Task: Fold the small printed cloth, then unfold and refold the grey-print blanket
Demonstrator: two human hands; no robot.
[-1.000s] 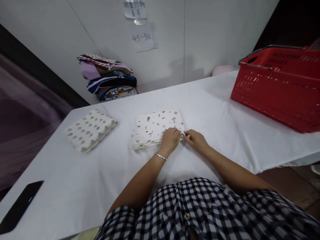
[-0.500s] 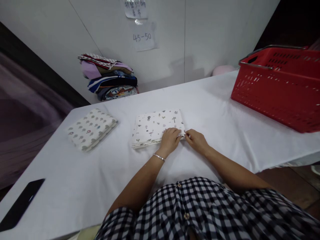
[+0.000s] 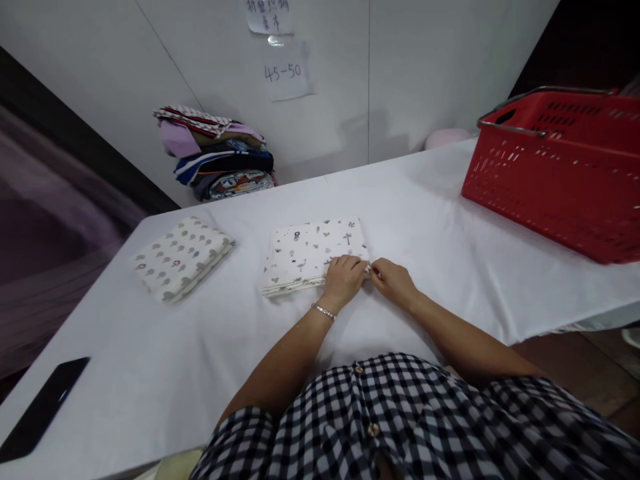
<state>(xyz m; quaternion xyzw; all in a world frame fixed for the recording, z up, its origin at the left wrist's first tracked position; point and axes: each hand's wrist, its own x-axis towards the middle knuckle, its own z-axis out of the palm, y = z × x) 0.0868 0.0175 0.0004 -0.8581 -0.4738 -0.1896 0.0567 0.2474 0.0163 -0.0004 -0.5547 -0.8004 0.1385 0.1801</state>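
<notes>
Red basket (image 3: 550, 190) hides its contents; left hand (image 3: 344, 277) and right hand (image 3: 395, 280) both pinch the folded cloth's (image 3: 307, 253) corner.

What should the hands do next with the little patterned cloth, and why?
Probably press the near right corner flat, so its layers sit square. The left hand lies on the folded cloth right there, and the right hand touches the same corner. The rest of the cloth lies neat on the table.
</notes>
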